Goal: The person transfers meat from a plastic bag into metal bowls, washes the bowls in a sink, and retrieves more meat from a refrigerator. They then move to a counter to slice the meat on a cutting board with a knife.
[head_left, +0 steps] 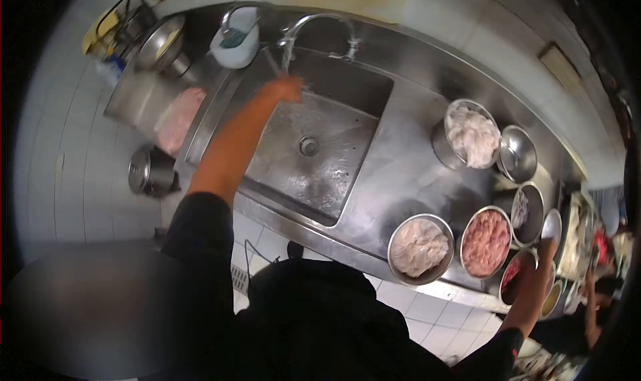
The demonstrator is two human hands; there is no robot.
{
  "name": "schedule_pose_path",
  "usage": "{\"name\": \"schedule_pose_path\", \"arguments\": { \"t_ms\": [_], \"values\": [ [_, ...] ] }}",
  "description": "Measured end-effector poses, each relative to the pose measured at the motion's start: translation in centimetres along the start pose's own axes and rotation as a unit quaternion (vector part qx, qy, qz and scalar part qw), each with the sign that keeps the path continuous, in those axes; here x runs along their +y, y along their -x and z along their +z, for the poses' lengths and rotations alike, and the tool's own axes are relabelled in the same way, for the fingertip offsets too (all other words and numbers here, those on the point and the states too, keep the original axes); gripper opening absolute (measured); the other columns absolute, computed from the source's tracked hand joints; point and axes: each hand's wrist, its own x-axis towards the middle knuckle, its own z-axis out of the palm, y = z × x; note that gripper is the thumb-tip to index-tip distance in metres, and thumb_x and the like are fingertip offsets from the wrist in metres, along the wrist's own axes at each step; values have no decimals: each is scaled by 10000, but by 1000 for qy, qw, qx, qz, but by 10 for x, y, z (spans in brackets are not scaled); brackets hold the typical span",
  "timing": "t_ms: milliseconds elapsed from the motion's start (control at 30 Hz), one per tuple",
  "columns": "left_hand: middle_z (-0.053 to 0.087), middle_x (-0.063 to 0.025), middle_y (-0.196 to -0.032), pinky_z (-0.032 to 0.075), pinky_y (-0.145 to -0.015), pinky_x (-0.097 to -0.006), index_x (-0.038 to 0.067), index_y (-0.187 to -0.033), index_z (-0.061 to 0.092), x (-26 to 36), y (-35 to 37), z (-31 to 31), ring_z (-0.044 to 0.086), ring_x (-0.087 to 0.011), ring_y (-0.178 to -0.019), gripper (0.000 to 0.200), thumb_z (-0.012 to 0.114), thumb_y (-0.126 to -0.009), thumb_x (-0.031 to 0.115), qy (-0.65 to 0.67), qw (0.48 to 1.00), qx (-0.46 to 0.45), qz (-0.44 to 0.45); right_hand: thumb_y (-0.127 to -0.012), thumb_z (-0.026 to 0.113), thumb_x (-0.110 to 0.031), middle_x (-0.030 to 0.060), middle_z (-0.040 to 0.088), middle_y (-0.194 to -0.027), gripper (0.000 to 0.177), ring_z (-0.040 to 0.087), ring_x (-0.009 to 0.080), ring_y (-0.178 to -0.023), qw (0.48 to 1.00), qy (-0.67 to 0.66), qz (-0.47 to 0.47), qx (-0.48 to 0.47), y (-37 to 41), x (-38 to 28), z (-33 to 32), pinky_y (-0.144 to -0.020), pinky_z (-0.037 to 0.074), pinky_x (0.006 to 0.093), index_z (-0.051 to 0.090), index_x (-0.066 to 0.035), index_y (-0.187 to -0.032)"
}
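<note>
My left hand point(288, 88) is stretched out over the steel sink point(334, 180) and sits in the water stream point(286, 59) falling from the curved faucet point(314, 22). Nothing shows in that hand, though it is blurred. My right hand point(545, 249) reaches to the right end of the counter, at the rim of a small steel bowl point(551, 225), among several bowls. Whether it grips the rim is unclear. Nearest to it are a bowl of red minced meat point(485, 242) and a bowl of pale meat point(419, 247).
A deep pot of white pieces point(473, 137) and an empty steel bowl point(517, 155) stand at the back right. A white bucket point(236, 42), a steel pan point(160, 44) and pink meat point(179, 117) sit left of the sink. A pot point(150, 171) rests on the floor. Another person point(596, 301) works at the lower right.
</note>
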Motion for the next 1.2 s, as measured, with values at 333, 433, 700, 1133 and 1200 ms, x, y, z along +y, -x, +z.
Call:
{"name": "schedule_pose_path", "arguments": {
  "t_ms": [333, 433, 700, 1133, 1200],
  "values": [
    [689, -206, -1099, 533, -854, -461, -20, -1048, 713, -19, 5, -5, 664, -345, -1035, 398, 668, -799, 287, 73, 993, 90, 28, -799, 644, -310, 254, 661, -807, 323, 648, 442, -748, 994, -47, 67, 67, 5, -7, -84, -664, 503, 526, 669, 12, -784],
    [682, -210, -1105, 533, -860, -460, -13, -1095, 687, -21, 7, 2, 660, -356, -1027, 413, 629, -806, 277, 53, 990, 122, 49, -808, 683, -356, 195, 625, -669, 363, 616, 358, -630, 990, -117, 33, 74, 27, -23, -178, -612, 469, 473, 654, 0, -748],
    [638, -166, -1211, 545, -866, -477, 9, -1133, 677, -36, -40, 48, 678, -337, -960, 418, 676, -838, 306, 151, 964, 104, 190, -776, 702, -86, 89, 588, -770, 145, 592, 205, -809, 933, -327, -112, 101, 82, -236, -411, -708, 461, 340, 631, 35, -812],
    [617, -210, -1071, 623, -705, -442, -56, -1163, 540, -123, 36, 113, 677, -328, -909, 382, 671, -832, 82, 771, 628, -93, 52, -641, 650, -14, 111, 686, -864, 227, 619, 317, -902, 792, -229, -566, -6, 8, -797, -381, -874, 480, 410, 715, -69, -851],
    [621, -205, -1077, 626, -657, -439, -62, -1145, 545, -138, 27, 121, 681, -328, -905, 367, 623, -788, -24, 744, 665, -62, -11, -675, 645, -4, 105, 698, -896, 238, 628, 323, -918, 807, -244, -533, -73, -2, -824, -365, -862, 497, 416, 726, -78, -886]
  ]
}}
